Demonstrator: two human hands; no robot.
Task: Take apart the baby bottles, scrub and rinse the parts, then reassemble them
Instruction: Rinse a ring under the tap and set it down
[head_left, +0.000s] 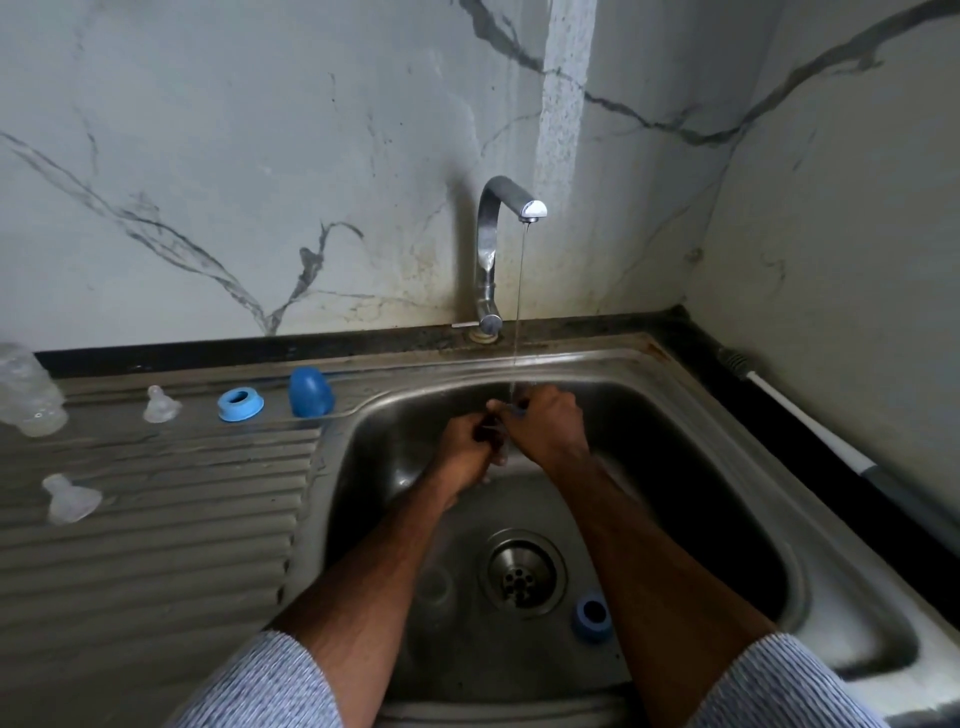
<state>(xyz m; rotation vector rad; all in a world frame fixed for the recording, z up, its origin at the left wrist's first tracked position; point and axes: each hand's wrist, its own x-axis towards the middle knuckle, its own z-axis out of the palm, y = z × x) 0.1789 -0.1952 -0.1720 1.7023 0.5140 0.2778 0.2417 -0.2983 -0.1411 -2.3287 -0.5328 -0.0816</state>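
My left hand (465, 447) and my right hand (545, 428) meet over the sink (675, 415) under a thin stream of water. Their fingers curl around a small clear part (500, 453) that is mostly hidden between them; I cannot tell which part it is. A blue ring (591, 616) lies in the basin beside the drain (522, 571). On the ribbed drainboard (156, 545) stand a blue cap (310, 392), another blue ring (240, 404), two clear nipples (158, 405) (67, 499) and a clear bottle (31, 395) at the left edge.
The chrome faucet (493, 249) rises behind the basin and runs a thin stream. A white-handled tool (810, 426) lies along the dark counter strip at the right. Marble walls close in the back and right.
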